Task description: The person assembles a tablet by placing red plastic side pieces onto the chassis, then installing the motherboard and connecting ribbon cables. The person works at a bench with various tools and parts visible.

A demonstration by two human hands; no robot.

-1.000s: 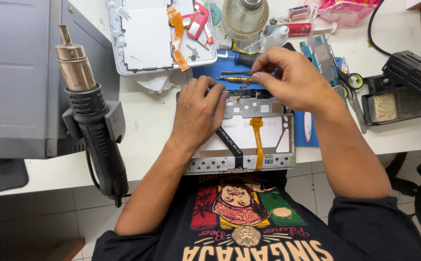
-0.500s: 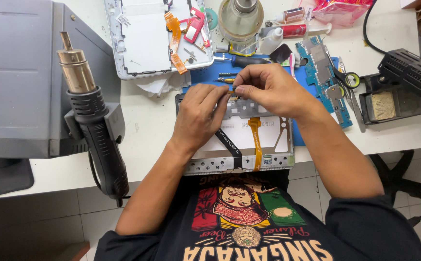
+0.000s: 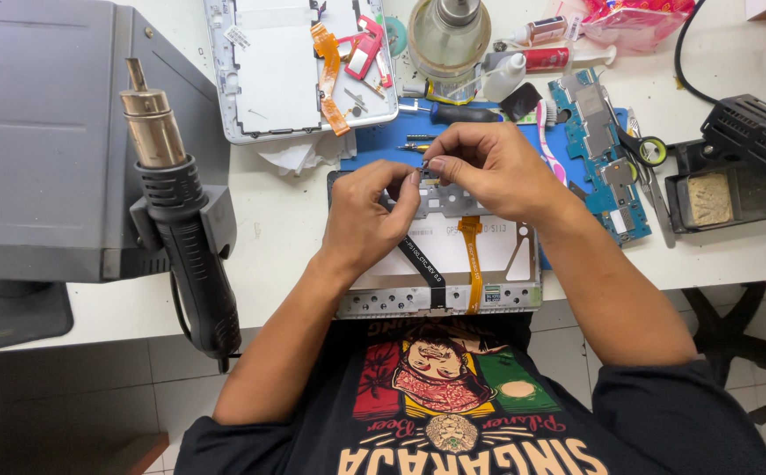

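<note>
Both hands lifted slightly: left hand and right hand pinch one tiny part (barely visible) over the tablet frame.

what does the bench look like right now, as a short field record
left hand: left hand pinching over the top edge of the opened silver tablet frame
right hand: right hand meeting it, fingertips on a small part too small to identify
on frame: black flat ribbon cable and orange flat ribbon cable
left of hands: black hot air gun with brass nozzle
right of hands: blue circuit board
behind: white tablet back shell
</note>
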